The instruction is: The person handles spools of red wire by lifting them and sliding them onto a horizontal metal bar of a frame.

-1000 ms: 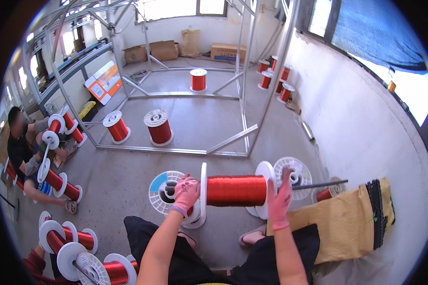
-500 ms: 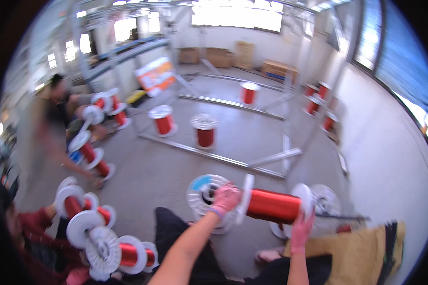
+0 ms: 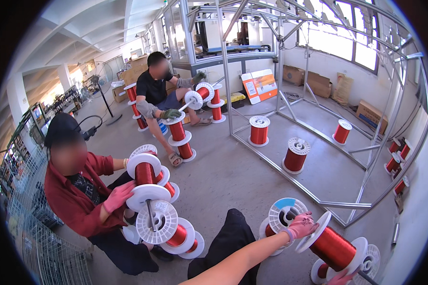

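Note:
A spool of red wire (image 3: 334,248) with white end discs lies tilted sideways between my pink-gloved hands. My left hand (image 3: 301,226) curls against the outer face of its left disc. My right hand (image 3: 343,277), partly cut off by the dark rim, grips the right disc from below. A metal rod (image 3: 367,278) sticks out past that right disc. Below my left hand stands an upright spool with a white top disc (image 3: 274,216) and a blue patch. Another white-disc spool (image 3: 369,260) stands beside the held one, mostly hidden.
At left, a co-worker in a red shirt (image 3: 88,199) handles stacked spools, with a rod (image 3: 151,216) through one. Behind sits another co-worker (image 3: 159,88) among spools. A metal frame (image 3: 295,176) stands on the floor with several spools (image 3: 297,156) inside and beside it.
My view has swung left, bringing both co-workers fully into sight. The held spool and my hands now appear farther right and lower, with both hands still on it.

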Demonstrator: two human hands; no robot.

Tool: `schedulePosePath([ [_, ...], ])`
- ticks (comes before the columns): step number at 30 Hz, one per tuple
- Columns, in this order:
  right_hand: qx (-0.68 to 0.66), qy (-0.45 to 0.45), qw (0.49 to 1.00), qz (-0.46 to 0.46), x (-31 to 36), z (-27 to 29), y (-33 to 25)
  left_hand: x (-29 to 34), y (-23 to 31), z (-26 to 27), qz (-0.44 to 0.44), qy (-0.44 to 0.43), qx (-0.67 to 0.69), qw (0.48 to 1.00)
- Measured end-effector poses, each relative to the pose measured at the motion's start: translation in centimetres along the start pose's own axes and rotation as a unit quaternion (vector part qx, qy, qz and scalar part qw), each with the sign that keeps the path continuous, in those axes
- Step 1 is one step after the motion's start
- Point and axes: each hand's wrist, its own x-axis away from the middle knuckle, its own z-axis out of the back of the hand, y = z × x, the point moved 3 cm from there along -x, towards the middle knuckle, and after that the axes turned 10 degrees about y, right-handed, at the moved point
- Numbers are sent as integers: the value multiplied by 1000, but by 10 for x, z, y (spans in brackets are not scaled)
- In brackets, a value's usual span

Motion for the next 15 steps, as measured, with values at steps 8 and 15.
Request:
schedulePosePath([
  [8, -130, 102, 981, 102, -25, 18, -6, 4, -10, 2, 6, 8, -9, 1000],
  [15, 169, -2, 967, 192, 16, -62, 127, -6, 5, -6, 8, 30, 28, 999],
])
